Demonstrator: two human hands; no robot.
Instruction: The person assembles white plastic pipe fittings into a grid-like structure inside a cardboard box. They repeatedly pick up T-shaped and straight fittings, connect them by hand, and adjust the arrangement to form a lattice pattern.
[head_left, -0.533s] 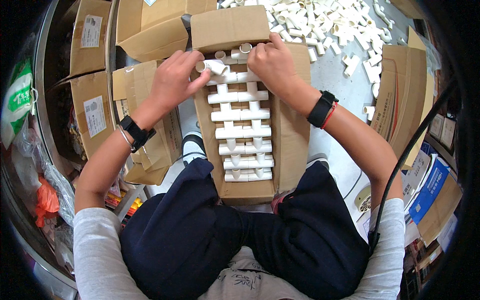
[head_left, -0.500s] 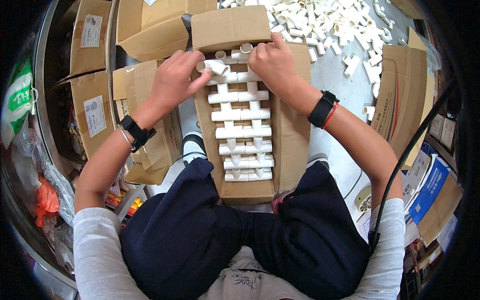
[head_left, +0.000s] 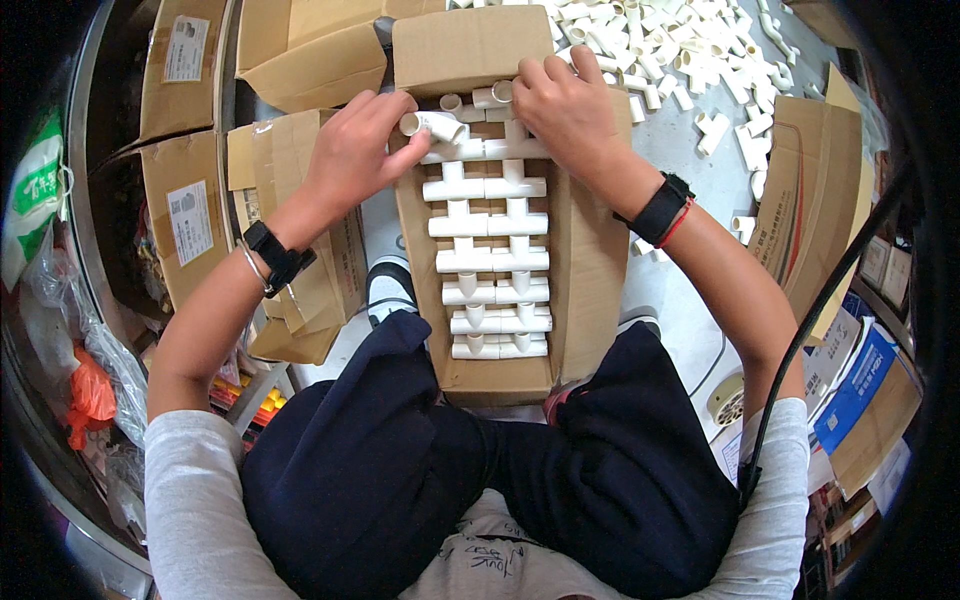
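A cardboard box (head_left: 497, 378) stands between my knees, holding two columns of white plastic pipe tees (head_left: 512, 222) in stacked rows. My left hand (head_left: 355, 150) is closed on a loose pipe tee (head_left: 436, 127) between thumb and fingers, tilted over the far left of the box. One of its round openings faces left. At the far right edge of the box is my right hand (head_left: 572, 108), fingers curled, beside another tee (head_left: 489, 97) with its opening up. Whatever lies under the right fingers is hidden.
Many loose white pipe fittings (head_left: 665, 45) lie heaped on the floor beyond the box. Opened cartons (head_left: 300, 155) stand at left, another carton (head_left: 805, 190) at right. The box's far flap (head_left: 472, 45) is raised. A black cable (head_left: 800, 340) hangs by my right arm.
My right hand has shifted slightly right, away from the upright tee. My left hand keeps its tee, which has turned a little. The whole view has shifted slightly.
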